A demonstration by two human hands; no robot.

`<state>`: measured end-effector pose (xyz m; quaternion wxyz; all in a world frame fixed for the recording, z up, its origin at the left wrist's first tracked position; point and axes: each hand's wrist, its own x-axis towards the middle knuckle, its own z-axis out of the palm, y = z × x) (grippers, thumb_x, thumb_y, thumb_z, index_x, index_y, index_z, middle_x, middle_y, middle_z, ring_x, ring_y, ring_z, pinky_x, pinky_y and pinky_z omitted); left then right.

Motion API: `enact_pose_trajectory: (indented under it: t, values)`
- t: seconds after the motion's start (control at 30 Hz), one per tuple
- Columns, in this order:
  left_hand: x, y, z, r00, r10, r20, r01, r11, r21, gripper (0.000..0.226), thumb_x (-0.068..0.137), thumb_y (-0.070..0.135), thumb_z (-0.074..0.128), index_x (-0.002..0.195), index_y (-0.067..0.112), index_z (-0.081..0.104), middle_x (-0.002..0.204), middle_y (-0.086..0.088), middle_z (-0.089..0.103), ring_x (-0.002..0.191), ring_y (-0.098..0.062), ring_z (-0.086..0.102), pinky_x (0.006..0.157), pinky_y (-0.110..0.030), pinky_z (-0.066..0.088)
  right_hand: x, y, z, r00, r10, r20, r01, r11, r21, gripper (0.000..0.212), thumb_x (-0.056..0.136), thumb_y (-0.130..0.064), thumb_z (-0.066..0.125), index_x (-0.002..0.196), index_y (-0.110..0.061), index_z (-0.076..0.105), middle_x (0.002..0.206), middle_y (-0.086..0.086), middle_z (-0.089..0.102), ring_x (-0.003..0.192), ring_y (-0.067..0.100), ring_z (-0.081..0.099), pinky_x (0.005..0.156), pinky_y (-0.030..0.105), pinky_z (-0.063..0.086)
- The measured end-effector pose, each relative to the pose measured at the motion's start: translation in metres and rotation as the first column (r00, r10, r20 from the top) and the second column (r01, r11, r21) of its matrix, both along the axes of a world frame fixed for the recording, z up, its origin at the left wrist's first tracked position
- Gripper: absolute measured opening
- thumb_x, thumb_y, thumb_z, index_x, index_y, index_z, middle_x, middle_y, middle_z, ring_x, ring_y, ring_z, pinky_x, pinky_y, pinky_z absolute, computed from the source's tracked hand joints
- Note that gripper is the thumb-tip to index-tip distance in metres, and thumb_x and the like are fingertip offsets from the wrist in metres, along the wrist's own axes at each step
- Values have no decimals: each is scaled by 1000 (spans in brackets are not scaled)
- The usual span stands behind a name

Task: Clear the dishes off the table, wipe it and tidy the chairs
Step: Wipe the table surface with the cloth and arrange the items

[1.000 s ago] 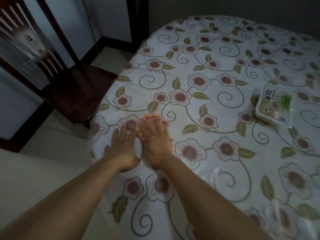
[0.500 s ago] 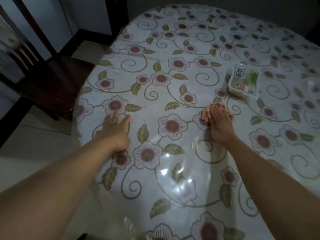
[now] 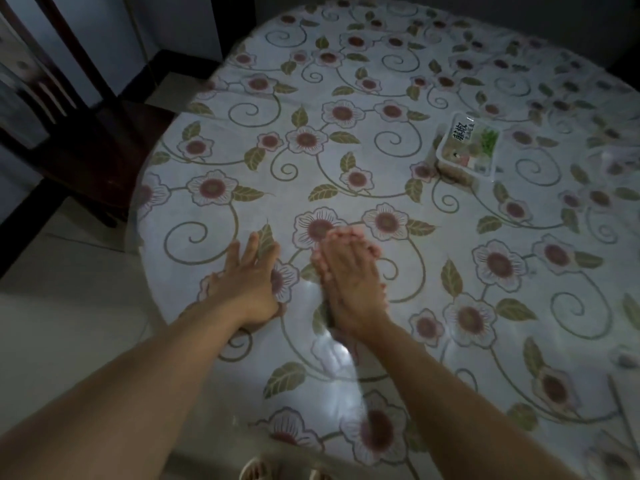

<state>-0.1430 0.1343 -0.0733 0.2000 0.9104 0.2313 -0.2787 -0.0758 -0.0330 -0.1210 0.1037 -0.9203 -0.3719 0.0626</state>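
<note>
The round table (image 3: 346, 98) wears a flower-patterned cloth under a shiny clear cover. My left hand (image 3: 249, 278) lies flat on it near the left edge, fingers spread and holding nothing. Just to its right, my right hand (image 3: 349, 275) presses flat on a small pink wiping cloth (image 3: 373, 250). Only the cloth's edge shows around the straight fingertips. A lidded clear plastic food box (image 3: 465, 143) with a printed label stands farther back on the right.
A dark wooden chair (image 3: 86, 150) stands at the table's left side, its seat close to the rim. Pale tiled floor (image 3: 69, 306) lies to the left. A small blurred object (image 3: 625, 358) sits at the right edge of the view.
My right hand has slid the pink cloth back left across the table, from near the food box to beside my left hand. The left hand stays flat on the table.
</note>
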Motion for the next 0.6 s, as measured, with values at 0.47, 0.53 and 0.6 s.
enact_pose_trajectory:
  t: [0.47, 0.53, 0.6]
  values:
    - [4, -5, -5, 997, 71, -39, -70, 997, 32, 108, 78, 37, 73, 150, 37, -8, 155, 10, -28, 144, -24, -22, 117, -53, 14, -21, -30, -1, 997, 43, 66, -45, 999, 21, 68, 89, -23, 37, 150, -10, 11, 158, 15, 9, 145, 35, 2, 117, 51, 10]
    - [4, -6, -3, 996, 79, -41, -78, 997, 15, 108, 78, 35, 73, 150, 37, -7, 155, 11, -27, 144, -23, -22, 117, -52, 12, -33, -44, -1, 962, 264, 67, -267, 963, 40, 64, 90, -30, 36, 149, -12, 18, 157, 12, 19, 145, 34, 10, 117, 51, 13]
    - [2, -6, -4, 996, 80, -29, -80, 997, 5, 108, 78, 35, 74, 150, 37, -6, 155, 11, -27, 144, -22, -22, 118, -51, 11, -4, -66, -2, 947, 299, 121, -300, 954, -9, 62, 89, -15, 45, 147, -16, 23, 156, 9, 21, 144, 32, 17, 118, 50, 15]
